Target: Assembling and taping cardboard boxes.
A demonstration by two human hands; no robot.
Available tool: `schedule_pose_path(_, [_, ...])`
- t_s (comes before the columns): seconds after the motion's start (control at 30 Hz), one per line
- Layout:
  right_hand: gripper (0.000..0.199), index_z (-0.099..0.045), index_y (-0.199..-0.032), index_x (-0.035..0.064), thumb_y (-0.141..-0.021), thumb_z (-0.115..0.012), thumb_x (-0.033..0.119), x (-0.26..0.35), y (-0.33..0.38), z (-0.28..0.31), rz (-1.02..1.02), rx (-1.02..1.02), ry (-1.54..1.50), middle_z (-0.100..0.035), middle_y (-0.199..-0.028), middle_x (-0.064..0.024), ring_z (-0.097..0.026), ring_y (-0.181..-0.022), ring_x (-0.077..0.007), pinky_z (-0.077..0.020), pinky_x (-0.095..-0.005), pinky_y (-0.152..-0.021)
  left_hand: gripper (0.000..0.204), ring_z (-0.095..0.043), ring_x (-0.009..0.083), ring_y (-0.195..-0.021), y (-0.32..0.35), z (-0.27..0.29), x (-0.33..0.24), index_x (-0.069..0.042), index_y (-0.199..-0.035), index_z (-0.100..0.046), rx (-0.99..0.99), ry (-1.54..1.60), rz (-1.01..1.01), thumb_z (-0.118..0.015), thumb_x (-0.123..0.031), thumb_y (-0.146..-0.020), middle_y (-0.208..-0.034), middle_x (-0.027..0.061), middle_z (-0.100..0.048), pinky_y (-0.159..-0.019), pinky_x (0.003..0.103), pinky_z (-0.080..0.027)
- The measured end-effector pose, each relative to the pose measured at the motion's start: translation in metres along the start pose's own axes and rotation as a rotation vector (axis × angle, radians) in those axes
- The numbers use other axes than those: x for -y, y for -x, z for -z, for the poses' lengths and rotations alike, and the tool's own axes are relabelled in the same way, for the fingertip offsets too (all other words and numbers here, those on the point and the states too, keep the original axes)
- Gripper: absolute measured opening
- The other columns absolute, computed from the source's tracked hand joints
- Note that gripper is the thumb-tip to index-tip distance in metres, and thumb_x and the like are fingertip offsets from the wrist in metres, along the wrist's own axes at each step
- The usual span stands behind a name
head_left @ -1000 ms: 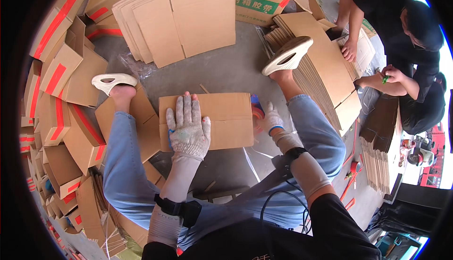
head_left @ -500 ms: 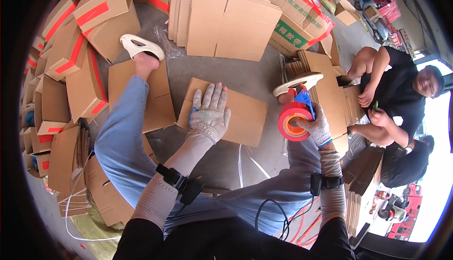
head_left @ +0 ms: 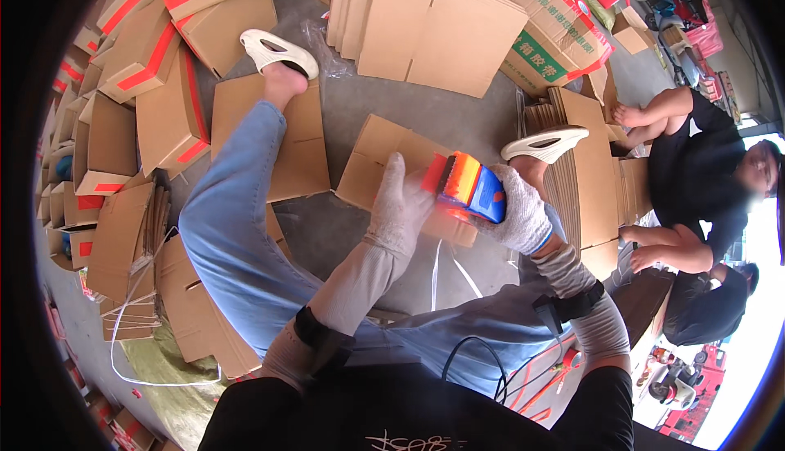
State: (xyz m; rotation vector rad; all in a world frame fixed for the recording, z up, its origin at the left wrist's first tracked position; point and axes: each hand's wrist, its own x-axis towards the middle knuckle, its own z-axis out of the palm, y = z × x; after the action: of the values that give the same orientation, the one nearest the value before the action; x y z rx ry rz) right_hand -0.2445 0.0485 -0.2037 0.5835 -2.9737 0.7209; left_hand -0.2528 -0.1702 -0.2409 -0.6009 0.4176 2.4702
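- right hand wrapped round tape dispenser, hiding some of the carton's right edge
- left hand blurry, can't tell its grip
- taped boxes crowding left

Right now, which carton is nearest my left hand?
The brown carton partly hidden by your left hand and the orange-and-blue tape dispenser; all others, including the red-taped cartons, lie farther off.

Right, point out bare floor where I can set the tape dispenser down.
Bare floor shows between the upright cardboard sheets and the central carton; another patch lies between that carton and the jeans, crossed by white straps. Crowded: the left, with taped boxes; the right, with stacked cardboard.
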Motion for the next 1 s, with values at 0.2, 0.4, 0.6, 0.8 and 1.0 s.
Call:
schedule_pose_path(0.2, [0.072,-0.056,-0.128,0.0038,-0.070,-0.089,0.032,0.014,-0.011,-0.002,-0.022,0.043,0.001,-0.067,-0.104,-0.0164,-0.071,-0.088,-0.0316,-0.0575,-0.0393,-0.078,0.037,-0.068,0.0159,-0.090,-0.004,-0.027,0.007,-0.001,-0.120,-0.068,-0.142,-0.216,-0.234,-0.060,-0.033,-0.104,-0.106,0.0042,-0.070,-0.082,0.029,-0.056])
schedule_pose_path(0.4, [0.070,-0.055,-0.129,0.0037,-0.072,-0.088,0.028,0.040,-0.025,0.016,-0.051,0.101,0.022,-0.067,-0.105,-0.0186,-0.070,-0.092,-0.0358,-0.0576,-0.0405,-0.081,0.033,-0.071,0.0205,-0.095,-0.019,-0.001,-0.047,0.005,-0.107,-0.070,-0.048,-0.396,-0.436,-0.061,-0.026,-0.103,-0.104,0.0127,-0.072,-0.084,0.031,-0.058])
schedule_pose_path(0.6, [0.067,-0.056,-0.125,0.0042,-0.071,-0.088,0.028,0.049,-0.045,0.003,0.007,0.186,0.010,-0.069,-0.095,-0.0163,-0.072,-0.087,-0.0368,-0.0582,-0.0411,-0.075,0.032,-0.071,0.0354,-0.101,-0.088,0.161,-0.185,0.008,-0.110,-0.062,-0.219,-0.291,-0.525,-0.065,-0.023,-0.100,-0.110,0.0202,-0.068,-0.083,0.051,-0.062])
schedule_pose_path(0.8, [0.067,-0.058,-0.124,0.0029,-0.069,-0.089,0.027,0.029,-0.039,0.005,0.032,0.115,0.031,-0.069,-0.095,-0.0166,-0.072,-0.084,-0.0361,-0.0580,-0.0418,-0.075,0.034,-0.068,0.0317,-0.111,-0.064,0.146,-0.160,0.003,-0.115,-0.064,-0.124,-0.254,-0.401,-0.063,-0.029,-0.102,-0.117,0.0155,-0.069,-0.090,0.048,-0.059])
schedule_pose_path(1.0, [0.065,-0.060,-0.121,0.0028,-0.068,-0.089,0.028,0.036,-0.045,-0.010,0.123,0.062,-0.023,-0.069,-0.096,-0.0175,-0.071,-0.085,-0.0377,-0.0581,-0.0421,-0.076,0.058,-0.060,0.0323,-0.127,-0.116,0.248,-0.107,0.001,-0.143,-0.050,-0.223,-0.894,-0.310,-0.062,-0.037,-0.101,-0.143,0.0209,-0.056,-0.105,0.044,-0.048])
